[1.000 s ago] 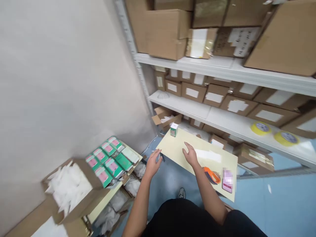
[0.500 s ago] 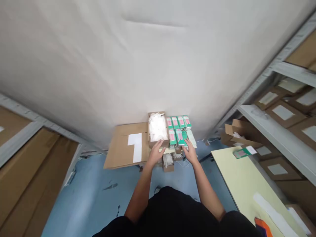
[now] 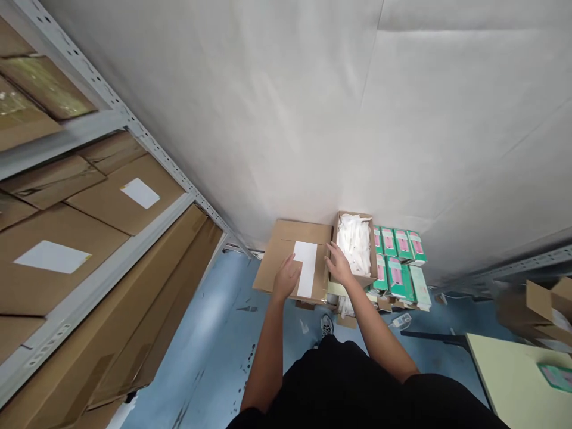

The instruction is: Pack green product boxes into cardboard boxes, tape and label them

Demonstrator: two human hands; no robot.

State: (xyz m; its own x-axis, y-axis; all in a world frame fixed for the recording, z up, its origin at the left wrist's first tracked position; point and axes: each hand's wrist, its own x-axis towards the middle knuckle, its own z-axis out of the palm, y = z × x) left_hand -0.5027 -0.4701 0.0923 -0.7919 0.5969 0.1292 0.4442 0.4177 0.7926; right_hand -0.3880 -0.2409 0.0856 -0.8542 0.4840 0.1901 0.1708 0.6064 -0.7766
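My left hand (image 3: 286, 277) is over the flat brown cardboard (image 3: 273, 258), beside the white paper sheet (image 3: 307, 275) on it. Its fingers are stretched out and hold nothing. My right hand (image 3: 339, 265) reaches over the cardboard's right side, fingers apart, close to the left wall of an open carton (image 3: 374, 253). White packets (image 3: 354, 238) fill that carton. Several green boxes with pink fronts (image 3: 397, 277) stand in rows to its right. Whether either hand touches the cardboard, I cannot tell.
Metal shelving (image 3: 161, 220) with brown cartons (image 3: 116, 190) rises on the left. At the lower right stands a pale yellow table (image 3: 500, 369) bearing a green pack (image 3: 556, 376). An open carton (image 3: 540, 304) sits behind it. A grey-white wall (image 3: 268, 107) closes off the back.
The view has swung left. Both hands have moved from the packet carton and green boxes to the flat cardboard, my right hand leaving the green box.
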